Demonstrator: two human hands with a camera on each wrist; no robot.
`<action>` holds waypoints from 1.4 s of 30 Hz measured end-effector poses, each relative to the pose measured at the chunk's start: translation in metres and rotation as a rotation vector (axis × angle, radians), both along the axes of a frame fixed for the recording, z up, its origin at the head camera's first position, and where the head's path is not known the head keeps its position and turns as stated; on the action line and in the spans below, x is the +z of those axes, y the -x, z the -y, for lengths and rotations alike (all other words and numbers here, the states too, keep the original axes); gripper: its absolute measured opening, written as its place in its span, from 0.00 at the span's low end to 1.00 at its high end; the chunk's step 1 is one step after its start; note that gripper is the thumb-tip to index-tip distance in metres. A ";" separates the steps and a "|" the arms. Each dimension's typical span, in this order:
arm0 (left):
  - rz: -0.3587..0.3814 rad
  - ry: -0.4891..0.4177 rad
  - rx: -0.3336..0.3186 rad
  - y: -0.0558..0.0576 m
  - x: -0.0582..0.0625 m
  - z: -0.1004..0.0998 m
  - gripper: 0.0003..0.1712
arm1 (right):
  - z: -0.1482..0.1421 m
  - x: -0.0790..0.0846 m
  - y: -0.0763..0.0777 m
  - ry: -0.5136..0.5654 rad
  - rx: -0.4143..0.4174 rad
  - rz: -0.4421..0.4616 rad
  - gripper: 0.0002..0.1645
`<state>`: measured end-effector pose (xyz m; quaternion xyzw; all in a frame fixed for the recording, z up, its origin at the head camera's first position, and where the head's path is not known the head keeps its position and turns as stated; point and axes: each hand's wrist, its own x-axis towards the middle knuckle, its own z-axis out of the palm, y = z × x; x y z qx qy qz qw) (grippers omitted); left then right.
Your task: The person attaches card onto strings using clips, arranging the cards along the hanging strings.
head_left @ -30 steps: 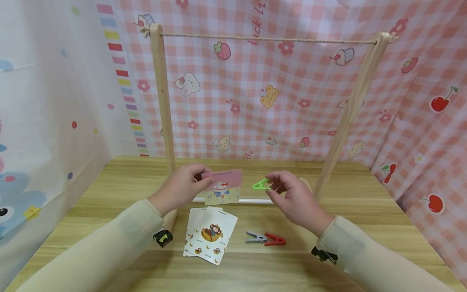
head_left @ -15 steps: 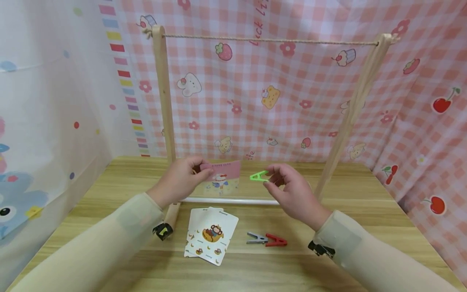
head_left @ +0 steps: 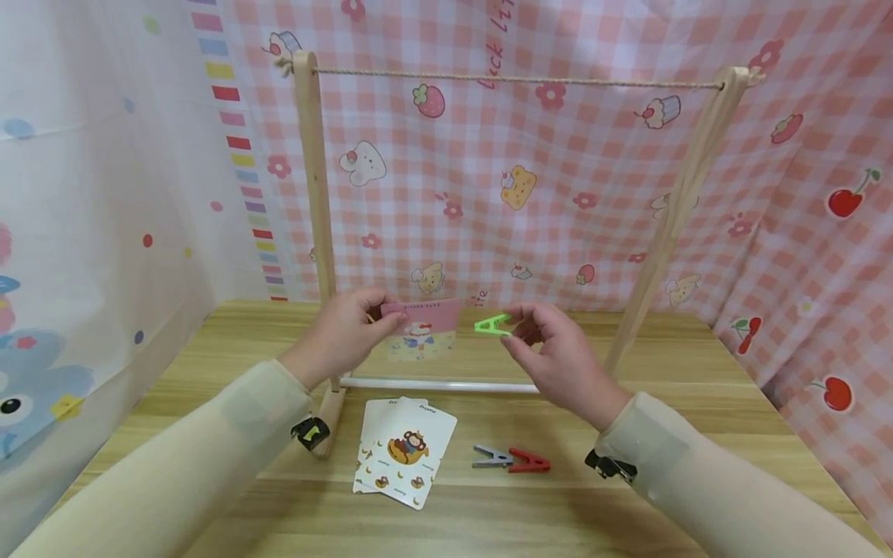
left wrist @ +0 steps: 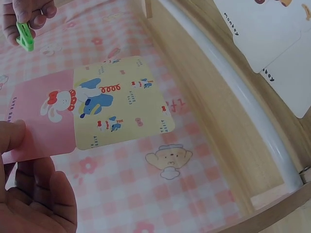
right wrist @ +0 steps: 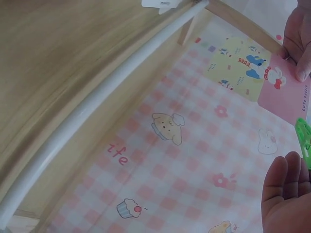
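Checked cloth reads "luck"; left hand pinches a "CUTE" card, right hand a green clip.

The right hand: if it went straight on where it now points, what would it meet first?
Probably the rabbit card, held in the left hand: the green clothespin in the right hand points toward it across a gap. Depth is unclear, so the hand might pass above or behind.

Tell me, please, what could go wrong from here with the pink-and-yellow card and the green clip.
The left hand pinches the pink-and-yellow card only near one corner, so it might swing or slip. The right hand holds the green clip by one end, so it could pop free if the squeeze shifts.
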<state>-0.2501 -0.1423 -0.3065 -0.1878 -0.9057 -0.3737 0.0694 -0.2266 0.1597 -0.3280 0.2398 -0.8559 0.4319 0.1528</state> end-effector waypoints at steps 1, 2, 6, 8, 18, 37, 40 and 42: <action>0.001 -0.004 -0.001 0.000 0.001 0.000 0.09 | 0.000 0.001 0.000 0.001 0.002 0.000 0.16; -0.002 -0.006 -0.003 0.000 0.001 0.000 0.09 | 0.000 0.002 0.000 0.000 0.002 -0.003 0.16; -0.017 -0.011 -0.011 0.001 0.004 0.000 0.08 | 0.001 0.006 0.002 -0.013 0.000 -0.022 0.17; -0.019 -0.009 -0.015 0.001 0.006 0.001 0.08 | 0.002 0.008 0.003 -0.018 0.002 -0.033 0.17; -0.026 0.015 -0.008 0.003 0.014 0.001 0.09 | 0.003 0.017 0.004 -0.024 0.008 -0.026 0.18; -0.074 0.029 -0.021 0.004 0.027 0.000 0.08 | 0.006 0.032 0.005 -0.001 0.011 -0.051 0.18; -0.094 0.032 -0.021 0.004 0.029 0.000 0.08 | 0.006 0.034 0.005 -0.005 0.017 -0.068 0.18; -0.102 0.035 -0.020 0.004 0.032 0.001 0.09 | 0.007 0.036 0.005 -0.007 0.021 -0.076 0.18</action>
